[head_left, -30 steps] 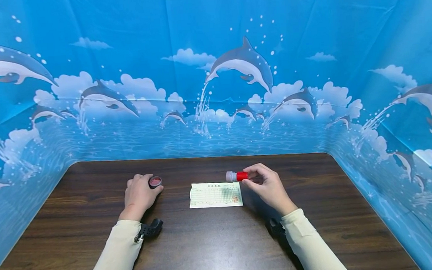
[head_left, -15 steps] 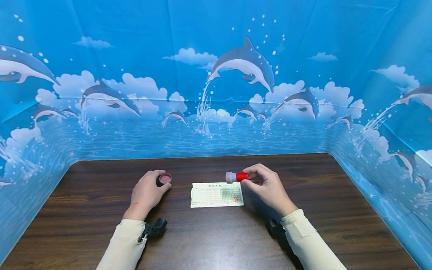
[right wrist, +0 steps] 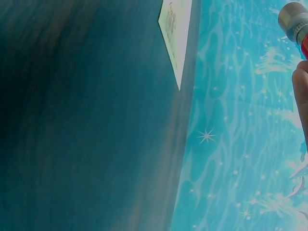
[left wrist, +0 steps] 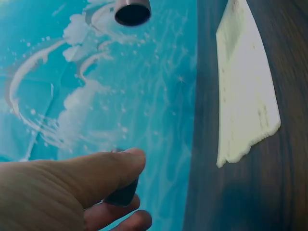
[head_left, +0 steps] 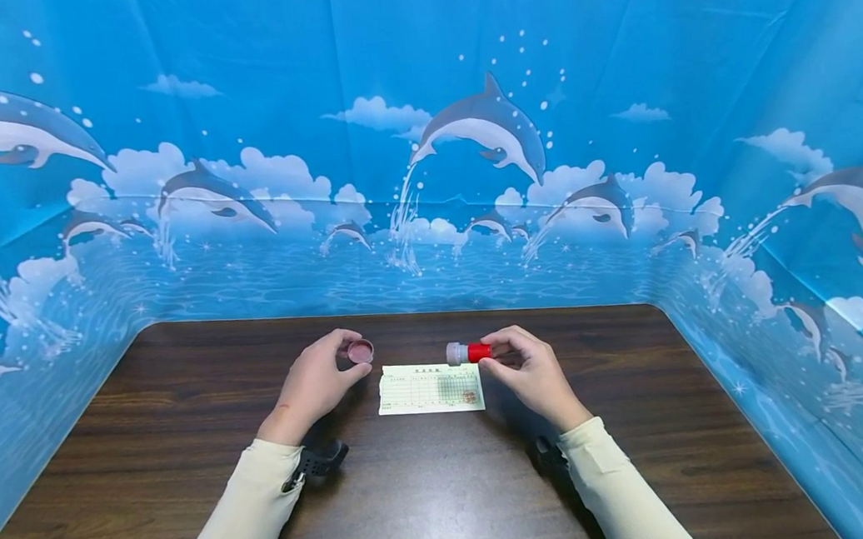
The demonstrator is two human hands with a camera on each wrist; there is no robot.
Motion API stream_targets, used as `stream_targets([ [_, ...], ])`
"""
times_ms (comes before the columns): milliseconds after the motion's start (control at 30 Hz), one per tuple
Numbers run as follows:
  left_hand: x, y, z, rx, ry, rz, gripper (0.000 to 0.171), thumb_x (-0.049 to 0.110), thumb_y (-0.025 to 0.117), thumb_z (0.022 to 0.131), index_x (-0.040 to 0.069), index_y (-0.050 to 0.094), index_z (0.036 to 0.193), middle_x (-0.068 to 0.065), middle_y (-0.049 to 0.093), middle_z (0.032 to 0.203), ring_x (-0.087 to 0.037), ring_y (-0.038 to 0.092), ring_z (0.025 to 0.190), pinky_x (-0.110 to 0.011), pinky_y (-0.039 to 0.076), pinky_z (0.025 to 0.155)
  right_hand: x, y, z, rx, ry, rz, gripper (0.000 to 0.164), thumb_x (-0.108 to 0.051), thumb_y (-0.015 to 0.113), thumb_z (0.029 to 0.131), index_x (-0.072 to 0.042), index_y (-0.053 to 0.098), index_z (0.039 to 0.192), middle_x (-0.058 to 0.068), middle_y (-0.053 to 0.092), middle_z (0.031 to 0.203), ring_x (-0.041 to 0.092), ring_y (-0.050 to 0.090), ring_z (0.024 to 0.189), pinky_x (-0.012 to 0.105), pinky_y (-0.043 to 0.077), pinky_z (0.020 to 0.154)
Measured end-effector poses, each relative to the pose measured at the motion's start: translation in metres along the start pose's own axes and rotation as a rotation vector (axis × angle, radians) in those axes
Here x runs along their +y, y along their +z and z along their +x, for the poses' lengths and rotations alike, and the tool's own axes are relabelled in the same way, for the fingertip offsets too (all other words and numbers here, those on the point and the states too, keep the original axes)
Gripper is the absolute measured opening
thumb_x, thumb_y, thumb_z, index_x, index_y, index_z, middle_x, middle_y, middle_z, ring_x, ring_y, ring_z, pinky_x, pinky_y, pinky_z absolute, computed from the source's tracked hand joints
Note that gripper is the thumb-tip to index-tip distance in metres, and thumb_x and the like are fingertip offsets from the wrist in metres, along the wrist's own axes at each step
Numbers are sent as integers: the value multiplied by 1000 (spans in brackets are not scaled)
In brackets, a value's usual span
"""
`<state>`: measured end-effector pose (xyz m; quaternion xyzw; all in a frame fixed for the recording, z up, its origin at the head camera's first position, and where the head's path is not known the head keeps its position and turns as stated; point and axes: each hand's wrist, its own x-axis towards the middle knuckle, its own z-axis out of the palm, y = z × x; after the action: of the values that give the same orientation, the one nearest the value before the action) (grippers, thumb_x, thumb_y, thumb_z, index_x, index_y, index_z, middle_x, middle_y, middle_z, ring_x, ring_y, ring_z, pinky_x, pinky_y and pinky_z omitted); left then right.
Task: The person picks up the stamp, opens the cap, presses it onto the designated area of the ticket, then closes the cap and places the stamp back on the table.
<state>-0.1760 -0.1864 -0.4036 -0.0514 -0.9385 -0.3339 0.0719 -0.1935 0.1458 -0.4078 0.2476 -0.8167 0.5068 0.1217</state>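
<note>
My right hand (head_left: 532, 371) pinches a red stamp (head_left: 480, 351) by its red body. The stamp lies sideways in the air, its clear greyish end (right wrist: 293, 20) pointing left over the upper right part of a slip. That slip is a pale green printed form (head_left: 413, 389) with a red seal mark at its lower right and a torn left edge. Left of it, my left hand (head_left: 310, 386) holds a small round dark cap (head_left: 360, 352) between thumb and fingers, its reddish inside tipped toward the head camera. In the left wrist view the thumb covers much of the cap (left wrist: 123, 195).
Dark wood-grain table (head_left: 432, 487) lies under both hands. A blue curtain (head_left: 372, 282) printed with dolphins surrounds its back and sides. Black straps (head_left: 317, 461) sit on both wrists, over cream sleeves.
My left hand has moved right with the cap, closer to the stamp, and the cap's open face has turned more into view. The right hand and stamp have shifted slightly left; the form has stayed put.
</note>
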Motion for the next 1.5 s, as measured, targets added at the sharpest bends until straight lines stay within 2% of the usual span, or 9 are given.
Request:
stream_targets([
  [267,24,1,-5,-18,116,57,45,26,81,92,11,67,132,-5,70,117,-23,65,102,-45,56,83,-31,-3,-3,10,-19,24,25,7,79,87,4,73,111,16,71,107,29,72,91,26,62,79],
  [633,42,4,-13,-44,207,64,52,32,77,95,13,65,141,2,65,112,-15,60,93,-33,53,74,-42,-1,-4,-9,-34,53,26,8,79,86,7,71,111,19,70,108,32,72,92,39,64,80],
  [733,47,6,-15,-43,237,60,55,33,78,95,13,62,144,3,65,113,-16,62,94,-32,53,74,-34,2,-4,-7,-34,58,28,8,80,85,5,72,112,17,70,108,30,73,92,40,64,81],
  [867,53,7,-16,-26,234,23,46,32,83,90,16,67,130,4,66,112,-19,63,95,-35,55,77,-18,5,-3,-5,-45,72,30,4,82,85,-2,73,113,11,71,110,24,73,93,38,64,82],
  [967,56,7,-17,-14,245,-2,36,30,86,87,19,67,115,6,64,106,-19,63,93,-34,55,77,-19,5,-3,-9,-76,92,30,0,83,85,-5,74,113,8,71,110,21,74,93,35,63,81],
  [1067,57,7,-18,-12,272,1,33,29,87,86,20,68,112,8,62,103,-15,61,91,-32,54,75,-22,6,-4,-15,-107,109,30,-2,83,86,-6,74,114,8,71,109,21,74,92,32,63,81],
  [1167,58,8,-18,-24,278,6,34,30,85,88,20,69,115,9,64,105,-12,61,92,-32,55,76,-25,6,-5,-20,-126,119,28,-3,83,87,-7,74,114,7,71,108,20,73,92,30,63,81],
  [1333,59,9,-19,-49,275,8,41,31,83,90,18,67,125,5,71,113,-14,70,100,-38,60,82,-27,8,-6,-35,-137,117,29,-3,83,87,-9,73,114,5,71,109,17,73,93,30,63,81],
  [1500,60,9,-20,-39,327,24,49,31,83,90,15,68,134,3,71,116,-18,71,102,-39,62,83,-29,9,-7,-43,-143,114,30,-3,83,87,-10,73,114,2,70,109,16,73,94,31,63,82],
])
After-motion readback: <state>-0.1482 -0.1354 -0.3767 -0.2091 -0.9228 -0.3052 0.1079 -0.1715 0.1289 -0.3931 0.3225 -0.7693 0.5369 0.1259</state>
